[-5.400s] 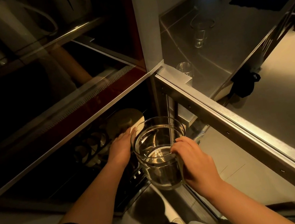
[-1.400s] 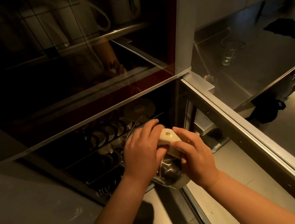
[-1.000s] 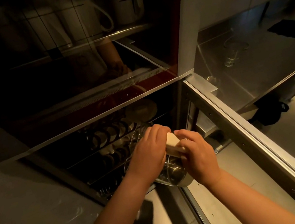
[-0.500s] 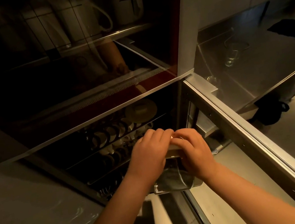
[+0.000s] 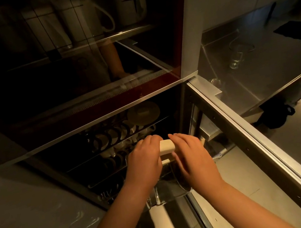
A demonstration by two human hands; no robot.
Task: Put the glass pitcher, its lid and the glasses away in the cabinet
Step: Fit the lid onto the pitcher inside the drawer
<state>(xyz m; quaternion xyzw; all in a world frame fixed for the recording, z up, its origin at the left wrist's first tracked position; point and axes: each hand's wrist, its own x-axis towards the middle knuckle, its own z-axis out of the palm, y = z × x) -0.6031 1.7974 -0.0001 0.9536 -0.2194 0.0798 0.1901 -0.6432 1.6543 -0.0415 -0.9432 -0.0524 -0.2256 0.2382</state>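
The glass pitcher point(image 5: 168, 190) stands low at the front of the open lower cabinet compartment, on the wire rack point(image 5: 101, 183). Its cream lid point(image 5: 167, 146) sits at the pitcher's top, between my two hands. My left hand point(image 5: 143, 159) curls over the lid's left end. My right hand point(image 5: 191, 156) covers the right end, its thumb under the lid. The hands hide most of the pitcher's rim. One glass point(image 5: 236, 57) stands on the steel counter at the right, and a smaller glass point(image 5: 215, 82) stands near the cabinet corner.
Cups and a pale plate point(image 5: 143, 113) fill the wire rack behind the pitcher. The dark upper glass door point(image 5: 79, 76) hangs above the compartment. The steel-framed open door point(image 5: 258, 135) runs diagonally at my right. A black cloth point(image 5: 297, 30) lies on the counter.
Both hands have stayed on the lid. The pitcher, tilted on its side a second ago, now stands upright and slightly further into the rack.
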